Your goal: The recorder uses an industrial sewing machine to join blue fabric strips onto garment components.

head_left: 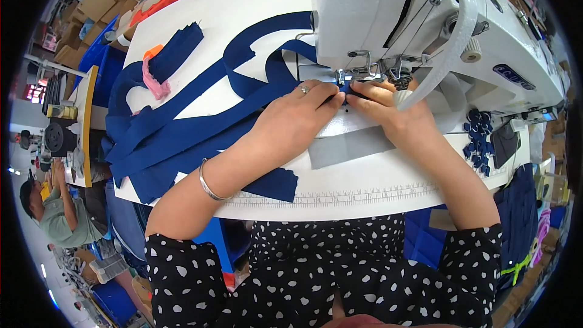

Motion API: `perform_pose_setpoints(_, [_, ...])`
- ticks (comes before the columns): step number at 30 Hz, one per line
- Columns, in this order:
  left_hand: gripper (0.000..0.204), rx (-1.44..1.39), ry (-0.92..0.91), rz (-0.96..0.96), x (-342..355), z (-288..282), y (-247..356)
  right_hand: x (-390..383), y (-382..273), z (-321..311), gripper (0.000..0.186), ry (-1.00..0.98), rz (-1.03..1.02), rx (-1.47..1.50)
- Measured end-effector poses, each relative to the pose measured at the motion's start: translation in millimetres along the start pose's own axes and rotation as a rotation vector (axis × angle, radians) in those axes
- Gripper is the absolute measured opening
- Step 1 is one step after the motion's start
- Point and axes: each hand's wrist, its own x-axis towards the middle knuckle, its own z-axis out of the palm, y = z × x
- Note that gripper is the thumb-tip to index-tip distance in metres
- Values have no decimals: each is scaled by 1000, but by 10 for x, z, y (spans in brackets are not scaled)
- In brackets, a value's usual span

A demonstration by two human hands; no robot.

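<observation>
Navy fabric strips (200, 127) lie in long overlapping folds across the left of the white sewing table, and some run toward the sewing machine (358, 18). My left hand (299, 112), with a ring and a bangle, holds the navy fabric just left of the presser foot (340, 77), fingers pressed together. From the right, my right hand (395, 106) grips the same fabric, its thumb close to my left thumb. Only a small patch of navy cloth shows between the thumbs. Parts of both hands' fingers are hidden behind the machine's fittings and the hands themselves.
A grey strip (349, 147) lies below my hands, above a printed ruler scale (340, 197) along the near edge. Small navy pieces (478, 140) are heaped at the right. A pink and orange scrap (156, 79) lies far left. Another person (61, 212) sits further left.
</observation>
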Motion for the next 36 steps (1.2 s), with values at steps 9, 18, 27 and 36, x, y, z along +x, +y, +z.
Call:
perform_pose_setpoints(9, [36, 31, 11, 14, -2, 13, -13, 50, -20, -54, 50, -130, 59, 10])
perform_pose_setpoints(18, [38, 62, 7, 30, -5, 34, -55, 113, 47, -6, 33, -9, 7, 67])
perform_pose_setpoints(27, [45, 5, 36, -1, 30, 96, -113, 104, 101, 86, 32, -178, 391, 220])
perform_pose_setpoints(36, [36, 58, 36, 12, -63, 56, -110, -195, -128, -921, 43, -165, 248, -14])
